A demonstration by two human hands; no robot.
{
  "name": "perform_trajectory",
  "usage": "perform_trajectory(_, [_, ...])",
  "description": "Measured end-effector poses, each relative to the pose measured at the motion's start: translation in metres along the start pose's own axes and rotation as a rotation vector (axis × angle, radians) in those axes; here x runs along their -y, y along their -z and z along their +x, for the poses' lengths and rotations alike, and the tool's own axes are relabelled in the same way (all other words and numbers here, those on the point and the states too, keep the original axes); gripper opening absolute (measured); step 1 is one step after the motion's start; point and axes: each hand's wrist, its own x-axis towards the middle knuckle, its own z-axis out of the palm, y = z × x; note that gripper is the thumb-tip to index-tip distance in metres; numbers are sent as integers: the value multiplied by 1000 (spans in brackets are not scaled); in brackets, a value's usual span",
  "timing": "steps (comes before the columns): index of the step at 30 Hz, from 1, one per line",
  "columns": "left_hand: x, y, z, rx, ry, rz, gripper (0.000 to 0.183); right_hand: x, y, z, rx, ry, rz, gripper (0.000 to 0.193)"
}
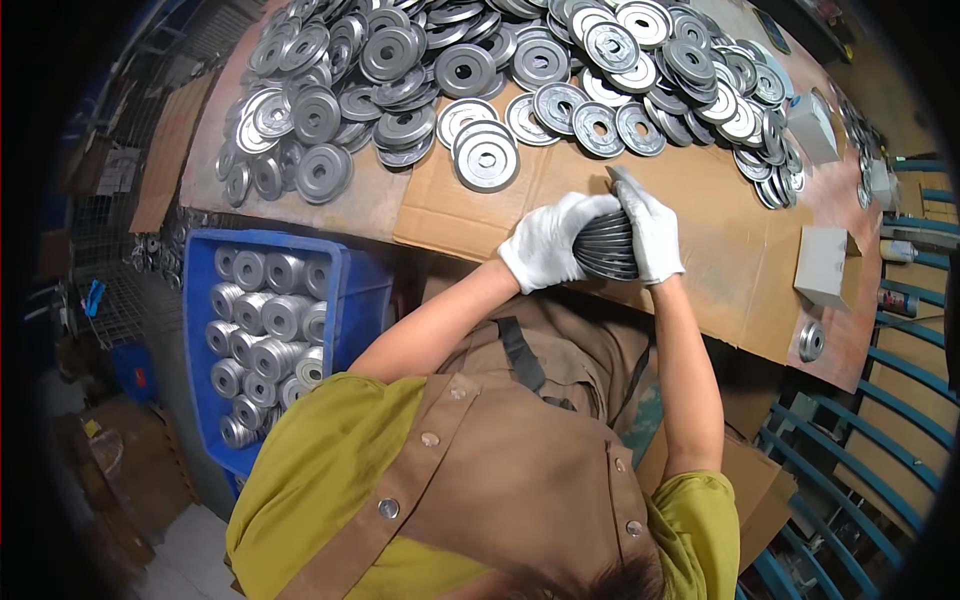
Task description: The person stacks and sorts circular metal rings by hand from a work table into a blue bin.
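Note:
Between my two white-gloved hands is a stack of dark metal discs (606,248), held above the near edge of a cardboard sheet (470,215). My left hand (555,240) wraps the stack's left side. Along its right side lies my right hand (652,232), fingers closed around it, with one disc (622,180) tilted up at the far end. Just beyond, a few bright ring-shaped metal discs (487,162) overlap on the cardboard. A large heap of loose grey discs (465,72) covers the far part of the table.
A blue crate (338,300) at my left holds several stacked disc rolls (285,272). To the right stand an open white box (826,265) and a lone small disc (811,341). Blue-green slatted racks (880,440) run beyond the table's right edge.

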Motion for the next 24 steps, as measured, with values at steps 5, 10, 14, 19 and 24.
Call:
perform_trajectory(5, [-8,5,7,-26,-76,120,74,-13,0,-1,-27,38,92,41])
perform_trajectory(10, [-5,9,4,-145,-62,136,70,-4,0,-6,-37,31,41,40])
perform_trajectory(14, [-4,9,5,-103,-65,165,60,-3,4,-7,-40,-1,117,40])
perform_trajectory(19, [6,8,5,-44,-5,78,56,-10,10,-9,-26,25,47,40])
perform_trajectory(24, [10,5,7,1,-6,51,59,-24,30,-30,-144,126,32,41])
